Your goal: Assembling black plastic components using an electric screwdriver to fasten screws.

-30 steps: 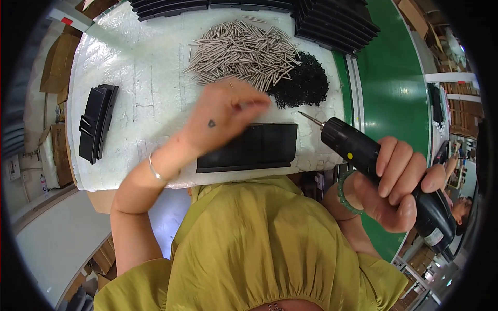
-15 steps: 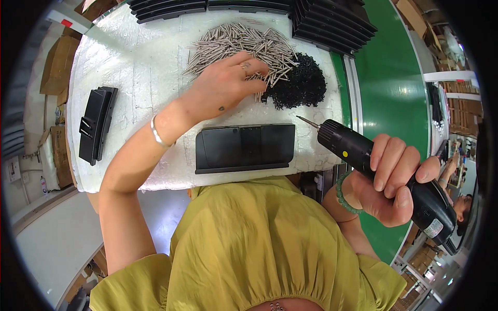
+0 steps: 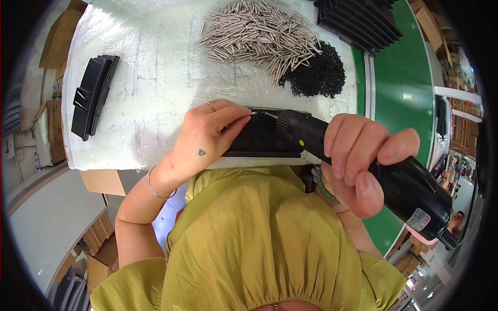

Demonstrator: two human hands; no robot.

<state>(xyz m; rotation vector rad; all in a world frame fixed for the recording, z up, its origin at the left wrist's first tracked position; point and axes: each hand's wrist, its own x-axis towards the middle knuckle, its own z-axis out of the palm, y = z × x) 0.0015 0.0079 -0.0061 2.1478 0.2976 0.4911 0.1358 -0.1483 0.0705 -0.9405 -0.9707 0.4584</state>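
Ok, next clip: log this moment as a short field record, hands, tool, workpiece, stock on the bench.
left hand: pinches a small metal pin at the black panel's top edge
right hand: wrapped around black electric screwdriver, bit at the pin
workpiece: black panel flat at bench edge
stock: pile of metal pins; heap of black screws
aside: second black part, far left

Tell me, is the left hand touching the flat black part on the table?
Touching. The head view shows the left hand lying on the flat black part, its fingers pressed on the top edge, near the tip of the black power screwdriver.
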